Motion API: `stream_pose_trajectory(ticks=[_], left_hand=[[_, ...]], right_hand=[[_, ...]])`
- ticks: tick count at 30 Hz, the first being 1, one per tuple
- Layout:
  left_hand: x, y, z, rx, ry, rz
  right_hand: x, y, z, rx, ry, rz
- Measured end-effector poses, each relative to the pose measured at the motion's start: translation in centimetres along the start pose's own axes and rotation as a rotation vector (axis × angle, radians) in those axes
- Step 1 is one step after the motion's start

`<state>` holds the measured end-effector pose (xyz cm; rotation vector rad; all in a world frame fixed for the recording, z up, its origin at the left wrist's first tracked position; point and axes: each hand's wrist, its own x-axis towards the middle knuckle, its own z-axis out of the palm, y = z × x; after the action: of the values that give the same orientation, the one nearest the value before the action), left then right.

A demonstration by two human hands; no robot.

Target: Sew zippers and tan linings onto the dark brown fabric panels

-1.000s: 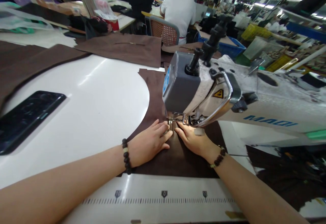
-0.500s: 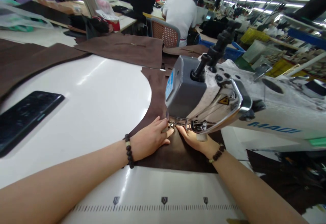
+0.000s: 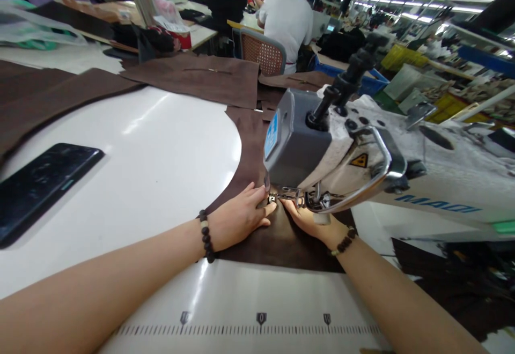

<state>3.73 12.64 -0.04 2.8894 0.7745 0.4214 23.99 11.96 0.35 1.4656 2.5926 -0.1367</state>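
Note:
A brown fabric piece [image 3: 277, 246] lies under the head of a sewing machine [image 3: 300, 134]. My left hand [image 3: 241, 217] rests flat on the fabric, left of the metal presser foot [image 3: 272, 198], with its fingers spread. On the other side, my right hand [image 3: 308, 219] touches the fabric with its fingers stretched toward the presser foot. The machine head hides part of the right hand. Whether the right fingers pinch the cloth does not show, but they appear extended. Both wrists wear beaded bracelets.
A black phone [image 3: 48, 187] lies on the white table at the left. More brown fabric pieces [image 3: 193, 78] are spread along the back. A ruler scale [image 3: 261, 330] runs along the front edge. Beyond, a person in a white shirt [image 3: 286, 19] sits on a chair [image 3: 263, 53].
The view has shifted slightly, so the machine appears a little further right. Both hands keep their places beside the presser foot. The seated person's head has turned or moved slightly.

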Motion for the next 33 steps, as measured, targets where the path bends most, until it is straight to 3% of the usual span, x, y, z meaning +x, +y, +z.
stream_pose_trajectory(ticks=[11,16,19,23,27,30,33], left_hand=[[0.0,-0.5,-0.1,-0.028,0.0,0.012],[-0.2,-0.8,-0.8,0.008,-0.071,0.061],[-0.4,-1.5,-1.8,0.042,-0.156,0.081],[-0.6,-1.7,-3.1,0.059,-0.169,0.053],[-0.8,-0.4,-3.2,0.068,-0.136,0.014],[-0.8,0.8,-2.7,0.087,-0.117,-0.041],[-0.6,1.6,-2.3,0.104,-0.106,-0.093]], right_hand=[[0.2,0.8,0.2,0.13,0.039,0.027],[-2.1,1.1,-0.4,0.125,0.159,0.146],[-5.1,-0.8,-0.4,0.047,0.22,0.266],[-9.2,-6.1,-0.3,-0.044,0.172,0.351],[-10.7,-10.5,-2.2,0.148,0.019,0.2],[-9.6,-10.5,-4.2,0.322,0.008,0.122],[-7.4,-8.4,-4.6,0.285,0.218,0.236]])
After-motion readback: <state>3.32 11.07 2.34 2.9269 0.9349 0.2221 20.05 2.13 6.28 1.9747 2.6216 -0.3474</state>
